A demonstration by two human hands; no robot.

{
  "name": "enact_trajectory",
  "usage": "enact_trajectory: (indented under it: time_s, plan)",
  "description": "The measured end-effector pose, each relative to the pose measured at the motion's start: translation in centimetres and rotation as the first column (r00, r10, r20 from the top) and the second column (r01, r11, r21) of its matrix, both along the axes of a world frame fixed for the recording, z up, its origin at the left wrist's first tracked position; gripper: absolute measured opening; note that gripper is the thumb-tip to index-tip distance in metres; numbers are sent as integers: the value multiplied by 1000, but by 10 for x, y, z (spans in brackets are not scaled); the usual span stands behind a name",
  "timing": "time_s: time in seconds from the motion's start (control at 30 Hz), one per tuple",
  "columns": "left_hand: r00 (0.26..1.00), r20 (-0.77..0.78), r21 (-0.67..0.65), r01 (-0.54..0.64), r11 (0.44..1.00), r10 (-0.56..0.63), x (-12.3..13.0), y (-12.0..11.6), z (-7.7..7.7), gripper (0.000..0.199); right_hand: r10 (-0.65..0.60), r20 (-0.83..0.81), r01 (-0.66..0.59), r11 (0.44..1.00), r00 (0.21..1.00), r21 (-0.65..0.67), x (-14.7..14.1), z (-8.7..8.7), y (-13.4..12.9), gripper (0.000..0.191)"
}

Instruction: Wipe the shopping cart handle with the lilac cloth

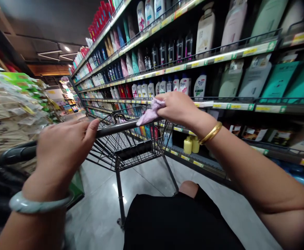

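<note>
My left hand (63, 146) is wrapped round the dark handlebar (115, 129) of a black wire shopping cart (136, 151), toward its left end. A pale bangle (39, 203) circles that wrist. At the bar's right end, my right hand (176, 107) is closed on a crumpled lilac cloth (152, 111), which lies against the handlebar. The right fingertips are partly hidden. A gold bangle (211, 133) sits on the right wrist. Through its wires, the cart's basket shows no goods inside.
Along the right runs a long shelf unit (178, 67) packed with bottles. Two yellow bottles (191, 145) stand on a low shelf. Stacked packages (14, 104) line the left side. Grey tiled floor (100, 187) lies beneath the cart, and the aisle leads away ahead.
</note>
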State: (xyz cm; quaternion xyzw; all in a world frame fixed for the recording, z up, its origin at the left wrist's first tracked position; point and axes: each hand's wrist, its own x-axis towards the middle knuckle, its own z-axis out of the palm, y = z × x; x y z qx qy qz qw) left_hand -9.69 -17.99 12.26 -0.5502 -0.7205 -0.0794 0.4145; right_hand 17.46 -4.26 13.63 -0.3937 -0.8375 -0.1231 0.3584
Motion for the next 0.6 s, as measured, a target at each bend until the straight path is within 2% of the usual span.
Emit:
enact_trajectory:
  time_s: [0.13,0.23,0.33,0.43,0.5,0.6]
  plan:
    - [979,68,-108,-184,977,192,-1,-6,-1,82,-171,-3,171,985,985,-19,11,1,8,14]
    - [956,126,-146,-246,958,265,6,-4,-3,83,-131,-17,131,991,991,39,-9,-5,-4,15]
    - [958,136,-139,-232,963,251,14,-3,-4,84,19,-30,-14,991,999,134,-30,-14,-20,17]
    - [963,137,-110,-217,970,231,19,-4,-6,83,133,-25,-126,976,991,177,-22,-23,-21,16]
    - [971,118,-89,-196,977,206,23,-5,-8,82,115,-67,-101,978,991,182,-1,-28,-11,15]
    - [984,91,-46,-150,988,153,31,-3,-11,83,-13,-234,61,978,972,198,25,-39,6,17]
